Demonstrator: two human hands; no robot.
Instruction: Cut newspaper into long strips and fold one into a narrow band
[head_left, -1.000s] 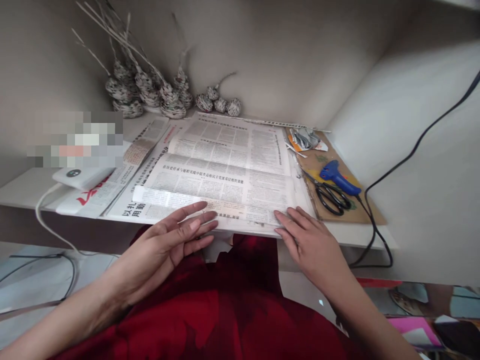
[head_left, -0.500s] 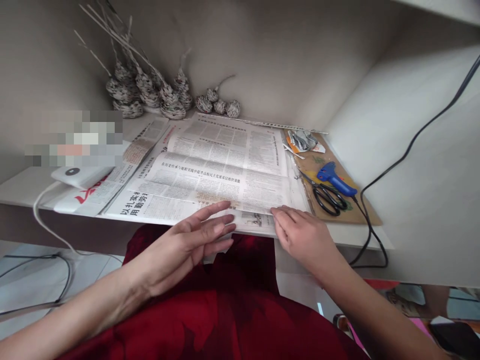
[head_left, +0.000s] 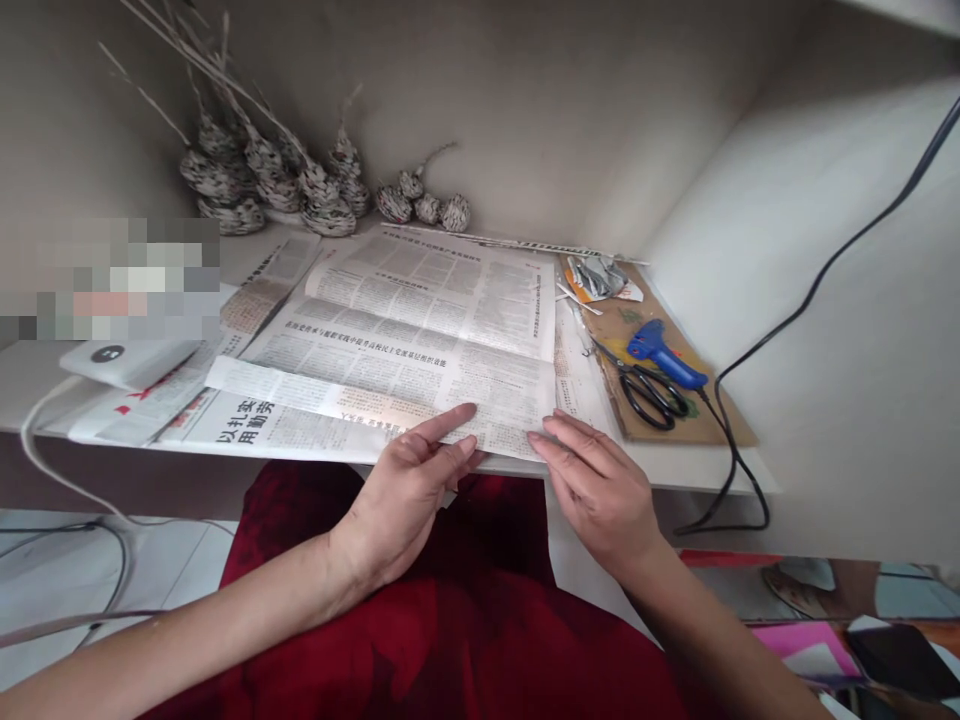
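A printed newspaper sheet (head_left: 420, 340) lies over other newspapers on the white desk, with creases running across it. My right hand (head_left: 600, 485) pinches its near right corner between thumb and fingers. At the near edge, my left hand (head_left: 409, 490) has its index finger stretched over the paper and its thumb by the edge. The other fingers are curled below, partly hidden, and the edge seems to lie between them and the thumb. Along the near left side, a pale strip of the sheet turns up over the newspaper (head_left: 251, 420) underneath.
To the right, black-handled scissors (head_left: 652, 395) and a blue glue gun (head_left: 667, 355) rest on a brown board (head_left: 705, 425). Woven paper gourds (head_left: 326, 205) stand at the back left. A white device (head_left: 127, 360) with a cable sits left. A black cord (head_left: 810, 290) hangs right.
The sheet's near edge has come closer to me and its left part shows a turned-up strip. My left hand has closed from spread fingers at the edge. The view has shifted slightly.
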